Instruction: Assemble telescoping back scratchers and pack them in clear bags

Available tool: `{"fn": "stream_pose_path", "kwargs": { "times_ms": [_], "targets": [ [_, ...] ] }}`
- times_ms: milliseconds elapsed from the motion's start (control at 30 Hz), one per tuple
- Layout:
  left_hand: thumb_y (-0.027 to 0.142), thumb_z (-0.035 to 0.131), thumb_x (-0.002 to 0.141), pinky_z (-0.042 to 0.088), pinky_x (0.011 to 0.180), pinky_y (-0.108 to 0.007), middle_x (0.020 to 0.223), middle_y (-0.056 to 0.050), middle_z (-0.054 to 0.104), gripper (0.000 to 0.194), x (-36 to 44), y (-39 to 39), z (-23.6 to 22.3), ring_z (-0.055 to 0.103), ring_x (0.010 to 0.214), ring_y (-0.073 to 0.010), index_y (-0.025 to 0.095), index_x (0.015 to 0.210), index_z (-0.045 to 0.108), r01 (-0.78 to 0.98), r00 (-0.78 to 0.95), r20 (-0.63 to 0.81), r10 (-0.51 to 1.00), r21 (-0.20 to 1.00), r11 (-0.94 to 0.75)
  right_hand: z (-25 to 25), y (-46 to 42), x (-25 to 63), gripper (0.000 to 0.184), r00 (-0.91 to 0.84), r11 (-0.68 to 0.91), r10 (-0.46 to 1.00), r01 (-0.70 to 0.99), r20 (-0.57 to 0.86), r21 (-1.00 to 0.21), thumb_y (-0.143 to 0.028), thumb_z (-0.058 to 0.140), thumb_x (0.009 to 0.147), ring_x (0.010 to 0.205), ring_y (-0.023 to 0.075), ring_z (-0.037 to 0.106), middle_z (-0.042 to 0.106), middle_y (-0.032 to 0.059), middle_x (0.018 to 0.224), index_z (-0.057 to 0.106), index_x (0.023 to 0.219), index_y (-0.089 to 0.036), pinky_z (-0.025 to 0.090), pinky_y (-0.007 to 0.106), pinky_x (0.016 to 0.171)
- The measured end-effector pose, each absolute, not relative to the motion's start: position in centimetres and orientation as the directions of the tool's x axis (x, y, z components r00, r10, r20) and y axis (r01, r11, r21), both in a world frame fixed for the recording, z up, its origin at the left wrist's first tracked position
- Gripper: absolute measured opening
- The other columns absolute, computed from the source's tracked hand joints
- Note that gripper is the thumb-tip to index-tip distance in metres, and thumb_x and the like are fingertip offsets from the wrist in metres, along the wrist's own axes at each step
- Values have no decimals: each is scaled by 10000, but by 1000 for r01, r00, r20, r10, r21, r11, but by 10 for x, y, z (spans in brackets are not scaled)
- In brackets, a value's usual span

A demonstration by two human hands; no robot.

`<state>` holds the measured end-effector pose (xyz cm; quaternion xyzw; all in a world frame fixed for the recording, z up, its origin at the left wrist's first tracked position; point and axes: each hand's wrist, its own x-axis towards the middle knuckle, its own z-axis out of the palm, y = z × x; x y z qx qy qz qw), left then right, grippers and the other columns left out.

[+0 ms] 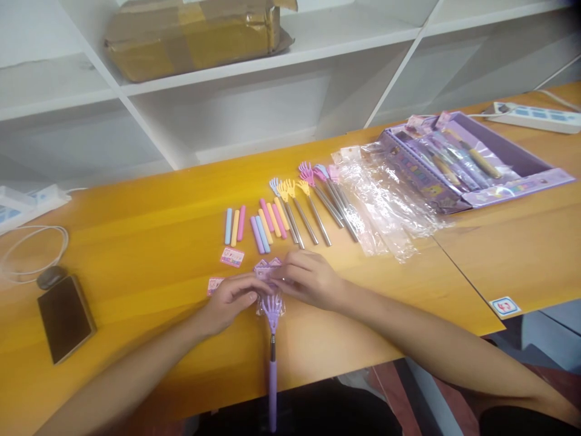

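A purple back scratcher (272, 339) with a claw head and a telescopic shaft lies in front of me, its handle pointing at me over the table's edge. Thin clear wrap with a small pink card at the top (267, 267) covers its head. My left hand (231, 300) pinches the wrap at the left of the head. My right hand (308, 278) pinches the top of the wrap from the right. Both hands have their fingers closed on the packaging.
On the yellow table (136, 242) lie several pastel handle sleeves (258, 224), a row of scratchers (313, 203), empty clear bags (385, 212), small pink cards (232, 257), a purple display box (476, 163), a phone (66, 318) and power strips (535, 115). White shelves stand behind.
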<state>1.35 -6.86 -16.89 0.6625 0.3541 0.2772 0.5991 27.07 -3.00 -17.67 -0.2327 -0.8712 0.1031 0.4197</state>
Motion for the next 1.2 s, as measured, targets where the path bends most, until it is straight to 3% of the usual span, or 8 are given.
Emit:
{"fn": "stream_pose_path", "kwargs": {
  "times_ms": [100, 233, 367, 600, 700, 833, 1067, 1200],
  "targets": [
    [327, 598, 1049, 480, 786, -286, 860, -51, 663, 231, 15, -72, -176, 615, 814, -175, 177, 914, 711, 87, 546, 13, 838, 994, -72, -181, -30, 272, 82, -575, 878, 479, 306, 663, -369, -269, 687, 1021, 736, 142, 628, 680, 13, 868, 649, 1080, -227, 486, 304, 664],
    [229, 653, 1014, 473, 732, -226, 850, 6, 594, 61, 18, -79, -185, 568, 760, -121, 213, 974, 609, -35, 453, 80, 888, 997, -72, -178, -30, 273, 77, -613, 896, 442, 265, 655, -356, -267, 673, 1030, 741, 146, 639, 691, 6, 866, 630, 1081, -229, 484, 309, 661],
    [219, 630, 1024, 526, 896, -271, 1095, -63, 695, 190, 19, -81, -185, 667, 991, -161, 236, 1214, 644, -28, 469, 62, 881, 998, -56, -169, -29, 275, 100, -651, 920, 386, 220, 654, -324, -250, 686, 1026, 739, 144, 636, 711, 11, 896, 639, 1106, -213, 469, 313, 645],
    [279, 627, 1025, 533, 869, -303, 1052, -98, 718, 185, 19, -75, -179, 673, 967, -200, 176, 1162, 695, 31, 487, -4, 873, 999, -13, -166, -34, 272, 125, -649, 907, 416, 242, 637, -346, -325, 672, 1039, 690, 138, 585, 658, 2, 820, 632, 982, -221, 427, 300, 622],
    [314, 634, 1026, 520, 802, -288, 949, -68, 702, 152, 19, -76, -178, 652, 869, -179, 179, 1064, 693, 91, 473, -7, 881, 995, -42, -167, -41, 266, 255, -512, 740, 661, 320, 549, -592, -319, 636, 1040, 621, 118, 510, 576, -14, 751, 505, 841, -226, 383, 270, 565],
    [349, 641, 1034, 523, 771, -273, 950, -47, 712, 150, 19, -81, -178, 667, 847, -162, 201, 1053, 631, 100, 429, -43, 902, 995, 0, -167, -49, 256, 346, -463, 312, 872, 280, 157, -908, -377, 721, 966, 546, 92, 453, 504, -78, 665, 417, 873, -242, 340, 228, 502],
    [364, 679, 1025, 550, 768, -281, 951, -35, 785, 382, 22, -85, -179, 748, 824, -171, 244, 1305, 448, 1, 382, -154, 911, 986, 167, -173, -58, 243, 457, -480, -163, 864, 24, -154, -986, -483, 747, 935, 385, 79, 431, 484, -148, 616, 344, 999, -277, 324, 190, 351],
    [349, 694, 1018, 559, 834, -305, 1029, -82, 816, 484, 22, -84, -179, 772, 928, -203, 222, 1408, 437, 6, 406, -164, 899, 984, 177, -170, -58, 248, 328, -613, -161, 760, 143, -215, -977, -528, 620, 1017, 363, 106, 516, 538, -99, 535, 517, 956, -222, 388, 196, 320]
  ]
}}
